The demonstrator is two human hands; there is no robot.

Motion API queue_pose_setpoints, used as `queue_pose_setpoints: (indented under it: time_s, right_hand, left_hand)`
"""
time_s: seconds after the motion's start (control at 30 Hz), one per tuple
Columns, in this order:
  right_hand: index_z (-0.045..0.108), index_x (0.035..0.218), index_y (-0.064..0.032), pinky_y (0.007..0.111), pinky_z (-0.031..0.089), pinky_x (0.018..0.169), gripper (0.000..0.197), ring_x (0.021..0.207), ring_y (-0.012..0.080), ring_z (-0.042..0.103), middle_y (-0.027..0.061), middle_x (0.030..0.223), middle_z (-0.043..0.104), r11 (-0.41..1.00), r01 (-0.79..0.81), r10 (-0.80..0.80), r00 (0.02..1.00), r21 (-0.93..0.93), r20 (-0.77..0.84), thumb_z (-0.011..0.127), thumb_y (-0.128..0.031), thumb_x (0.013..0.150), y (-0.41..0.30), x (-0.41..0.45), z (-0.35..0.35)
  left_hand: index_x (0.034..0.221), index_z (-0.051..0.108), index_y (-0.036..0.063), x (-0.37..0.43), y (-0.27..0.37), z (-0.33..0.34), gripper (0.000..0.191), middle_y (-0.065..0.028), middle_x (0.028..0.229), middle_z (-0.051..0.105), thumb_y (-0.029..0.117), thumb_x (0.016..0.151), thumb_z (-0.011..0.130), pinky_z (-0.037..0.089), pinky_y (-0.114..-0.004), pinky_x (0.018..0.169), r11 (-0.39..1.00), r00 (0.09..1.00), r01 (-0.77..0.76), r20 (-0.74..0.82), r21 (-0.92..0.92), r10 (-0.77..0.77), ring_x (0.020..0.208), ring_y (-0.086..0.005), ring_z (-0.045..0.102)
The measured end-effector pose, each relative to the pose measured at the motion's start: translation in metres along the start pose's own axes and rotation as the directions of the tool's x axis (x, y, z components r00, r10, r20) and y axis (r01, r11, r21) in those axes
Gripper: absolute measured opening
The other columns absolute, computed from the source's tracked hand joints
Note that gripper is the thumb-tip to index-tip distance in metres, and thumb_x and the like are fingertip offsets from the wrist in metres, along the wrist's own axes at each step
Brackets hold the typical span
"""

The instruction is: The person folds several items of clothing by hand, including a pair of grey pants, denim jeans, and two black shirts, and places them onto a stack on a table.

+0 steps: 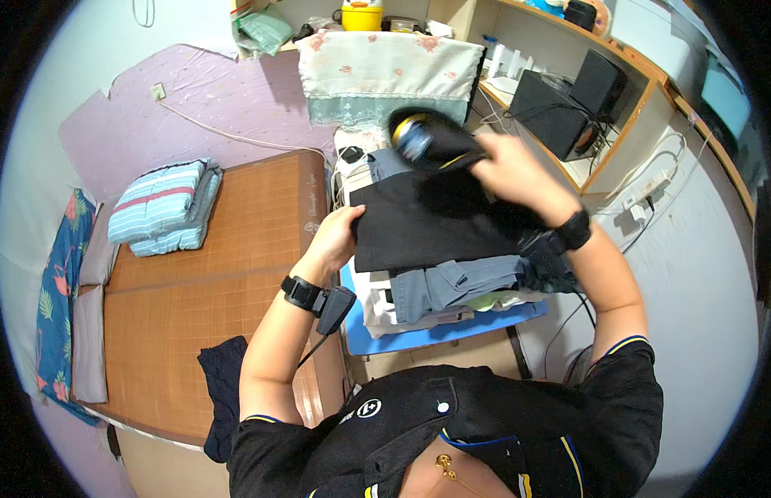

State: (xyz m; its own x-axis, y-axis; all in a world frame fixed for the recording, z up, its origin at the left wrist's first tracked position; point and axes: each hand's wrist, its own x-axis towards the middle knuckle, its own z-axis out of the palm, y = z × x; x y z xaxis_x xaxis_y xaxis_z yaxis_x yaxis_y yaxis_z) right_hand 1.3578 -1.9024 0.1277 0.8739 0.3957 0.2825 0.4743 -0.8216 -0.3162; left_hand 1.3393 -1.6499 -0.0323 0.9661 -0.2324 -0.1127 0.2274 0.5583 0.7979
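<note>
A black garment (422, 227) lies spread over a pile of folded clothes. At its left edge is my left hand (335, 239), thumb on top and the fingers partly hidden by the cloth. My right hand (516, 171) grips a raised black cloth piece (444, 140) with a yellow, white and blue print. That piece is blurred by motion, and I cannot tell whether it belongs to the garment below. Under the black garment, grey-blue folded trousers (454, 283) top several white and pale clothes. All of it rests on a blue tabletop (398, 342).
A bed with a brown woven mat (198, 299) stands at the left, bearing a folded striped quilt (164, 205) and a dark garment (223, 398). Speakers (597, 84) sit on a shelf at the upper right. A power strip (647, 190) with cables hangs by the right wall.
</note>
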Motion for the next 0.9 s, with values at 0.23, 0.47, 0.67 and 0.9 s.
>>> queue_pose_setpoints:
  time_s: [0.23,0.47,0.67,0.9]
  right_hand:
    - [0.044,0.116,0.0085,0.036,0.041,0.089,0.072,0.101,0.0321,0.053,0.0261,0.107,0.053,0.934,0.314,-0.356,0.856,0.168,0.376,0.064,-0.047,0.074,-0.004,-0.029,0.034]
    - [0.062,0.079,0.0065,0.035,0.047,0.059,0.054,0.062,0.0239,0.060,0.0149,0.067,0.061,0.947,-0.320,0.322,0.942,-0.034,0.097,0.063,-0.047,0.074,0.165,-0.026,-0.022]
    - [0.062,0.084,-0.0019,0.024,0.029,0.042,0.033,0.049,0.0084,0.040,-0.0009,0.062,0.051,0.746,-0.618,0.529,0.776,0.246,0.344,0.068,-0.033,0.076,0.167,-0.044,-0.001]
    - [0.057,0.070,-0.0066,0.023,0.030,0.040,0.017,0.044,0.0087,0.038,-0.0021,0.058,0.047,0.512,-0.642,0.447,0.766,0.570,0.461,0.065,-0.020,0.077,0.177,-0.056,0.000]
  left_hand:
    - [0.126,0.044,0.0047,-0.026,0.012,0.030,0.061,-0.0092,0.123,0.051,0.054,0.091,0.029,0.038,-0.032,0.096,0.996,0.989,-0.085,0.117,-0.007,0.086,0.113,-0.0183,0.048]
    - [0.121,0.047,0.0024,-0.012,0.016,0.033,0.049,-0.0086,0.116,0.054,0.040,0.089,0.050,0.038,-0.030,0.094,0.997,0.989,0.015,0.143,0.075,-0.026,0.108,-0.0169,0.050]
    - [0.108,0.053,-0.0043,-0.006,0.039,0.031,0.028,-0.0060,0.097,0.059,0.006,0.082,0.052,0.046,-0.025,0.077,0.903,0.991,-0.135,0.068,0.408,0.117,0.087,-0.0122,0.055]
    - [0.111,0.052,-0.0020,0.027,0.115,0.076,0.035,-0.0042,0.098,0.059,-0.003,0.076,0.049,0.044,-0.025,0.078,0.585,0.912,-0.406,0.348,0.702,0.216,0.087,-0.0132,0.054]
